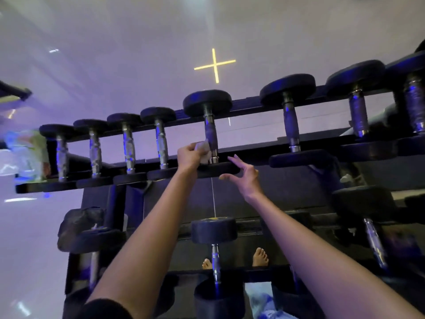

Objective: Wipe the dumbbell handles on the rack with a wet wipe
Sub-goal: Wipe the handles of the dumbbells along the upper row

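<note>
Nearest us, two bare forearms (147, 238) reach up from six o'clock, the left one coming out of a black sleeve (103, 309). We count eight black round-headed dumbbells with metal handles (287, 88) along the upper tier of the black metal rack (248, 105), and at least three more on the tier below.

The left hand (189, 155) pinches a crumpled white wet wipe (204, 148) in curled fingers. It presses the wipe against the nine o'clock side of the fifth dumbbell's handle (212, 137), counting from the left, near the lower collar. That handle is dark knurled metal with shiny collars, glinting blue. Its long axis runs from twelve to six o'clock, one head far from us and one near.

The right hand (245, 174) hovers at four o'clock from the wipe, just beside the near head, fingers spread apart and holding nothing. Two bare feet (260, 257) show at six o'clock.
</note>
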